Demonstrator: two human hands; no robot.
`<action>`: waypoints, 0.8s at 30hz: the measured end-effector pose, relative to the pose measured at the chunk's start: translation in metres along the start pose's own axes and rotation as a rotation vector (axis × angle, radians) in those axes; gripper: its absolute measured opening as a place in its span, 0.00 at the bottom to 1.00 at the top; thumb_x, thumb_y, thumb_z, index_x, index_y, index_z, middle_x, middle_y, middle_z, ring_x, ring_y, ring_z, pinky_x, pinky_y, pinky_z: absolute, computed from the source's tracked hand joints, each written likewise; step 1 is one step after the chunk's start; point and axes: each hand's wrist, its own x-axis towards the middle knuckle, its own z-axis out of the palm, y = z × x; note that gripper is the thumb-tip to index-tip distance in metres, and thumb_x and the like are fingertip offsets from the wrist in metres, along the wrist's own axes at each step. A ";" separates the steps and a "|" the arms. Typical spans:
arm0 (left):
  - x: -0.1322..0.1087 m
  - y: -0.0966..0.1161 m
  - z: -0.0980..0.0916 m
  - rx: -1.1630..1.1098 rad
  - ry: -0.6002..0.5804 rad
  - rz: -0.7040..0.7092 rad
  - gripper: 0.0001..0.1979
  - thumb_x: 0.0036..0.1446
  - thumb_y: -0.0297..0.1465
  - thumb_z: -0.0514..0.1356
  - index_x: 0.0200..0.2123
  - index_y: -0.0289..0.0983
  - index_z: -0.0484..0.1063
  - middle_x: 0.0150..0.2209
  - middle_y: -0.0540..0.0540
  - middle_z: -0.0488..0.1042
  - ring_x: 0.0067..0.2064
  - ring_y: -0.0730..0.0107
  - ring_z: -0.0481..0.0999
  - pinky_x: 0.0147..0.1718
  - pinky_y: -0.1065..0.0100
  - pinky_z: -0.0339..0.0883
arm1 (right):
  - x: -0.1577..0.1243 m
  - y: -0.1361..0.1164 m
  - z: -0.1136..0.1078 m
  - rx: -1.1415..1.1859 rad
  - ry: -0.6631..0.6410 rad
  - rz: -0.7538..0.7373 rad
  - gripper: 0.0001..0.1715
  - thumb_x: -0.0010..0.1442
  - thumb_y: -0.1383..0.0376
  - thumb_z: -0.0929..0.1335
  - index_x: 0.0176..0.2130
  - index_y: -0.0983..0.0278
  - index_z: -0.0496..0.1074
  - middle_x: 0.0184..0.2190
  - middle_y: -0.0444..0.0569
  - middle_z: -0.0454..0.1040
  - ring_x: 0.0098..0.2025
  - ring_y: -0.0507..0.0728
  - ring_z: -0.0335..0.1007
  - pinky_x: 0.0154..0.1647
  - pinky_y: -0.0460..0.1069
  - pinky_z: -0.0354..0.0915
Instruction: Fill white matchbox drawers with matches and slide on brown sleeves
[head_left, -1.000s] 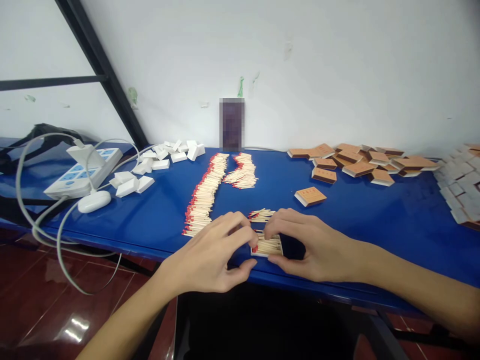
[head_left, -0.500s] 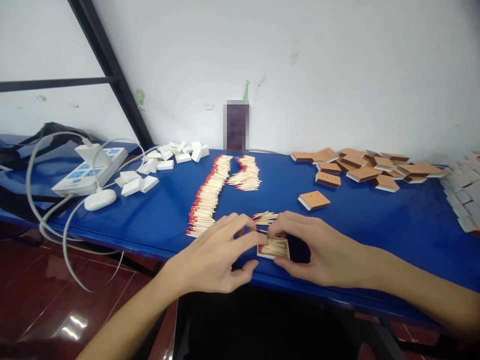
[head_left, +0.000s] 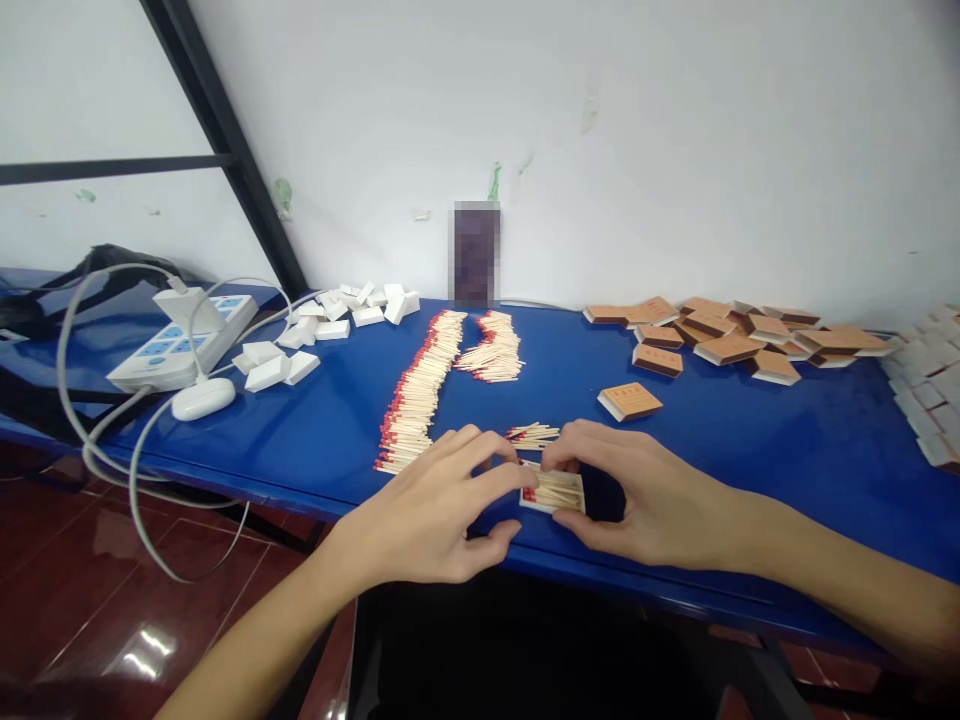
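Observation:
A small white matchbox tray point(head_left: 576, 508) rests near the table's front edge with red-tipped matches point(head_left: 553, 490) lying in it. My right hand point(head_left: 637, 490) grips the tray from the right, thumb on the near side and fingers at the far side. My left hand point(head_left: 450, 505) reaches in from the left, thumb and fingers apart, its index fingertip over the tray's left end by the match heads. Just behind the tray lies a small loose bunch of matches point(head_left: 534, 436), partly hidden by my hands. A brown matchbox sleeve point(head_left: 630, 401) lies farther back on the right.
A long row of matches point(head_left: 416, 395) and a shorter heap point(head_left: 493, 348) lie on the blue table point(head_left: 555, 360). White boxes point(head_left: 266, 373) sit at the left beside a power strip point(head_left: 180, 345) with cables. Brown matchboxes point(head_left: 726, 348) are piled back right, and stacked pale boxes point(head_left: 930, 385) stand far right.
The tray and my right hand have shifted very slightly to the right. More of the tray's far inside shows, and the matches in it lie a little lower. My left hand has hardly moved.

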 end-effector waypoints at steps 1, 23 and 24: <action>0.000 0.000 0.000 -0.001 -0.004 0.000 0.15 0.61 0.29 0.60 0.51 0.40 0.68 0.50 0.44 0.69 0.48 0.61 0.69 0.50 0.59 0.65 | 0.000 0.000 0.000 0.000 -0.001 0.000 0.15 0.54 0.67 0.71 0.44 0.60 0.70 0.39 0.47 0.76 0.40 0.56 0.73 0.39 0.50 0.69; 0.000 -0.002 0.001 -0.031 -0.028 0.015 0.12 0.63 0.32 0.60 0.50 0.39 0.70 0.50 0.44 0.70 0.49 0.61 0.68 0.51 0.59 0.64 | 0.001 -0.005 0.006 0.042 0.019 -0.011 0.13 0.55 0.66 0.71 0.43 0.60 0.70 0.39 0.47 0.76 0.38 0.55 0.73 0.39 0.49 0.68; 0.000 -0.003 0.001 -0.033 -0.032 0.017 0.11 0.64 0.33 0.59 0.49 0.39 0.71 0.49 0.44 0.71 0.48 0.62 0.68 0.51 0.59 0.63 | 0.001 -0.006 0.007 0.038 0.021 -0.016 0.13 0.56 0.65 0.71 0.43 0.60 0.70 0.39 0.47 0.76 0.38 0.56 0.72 0.38 0.49 0.67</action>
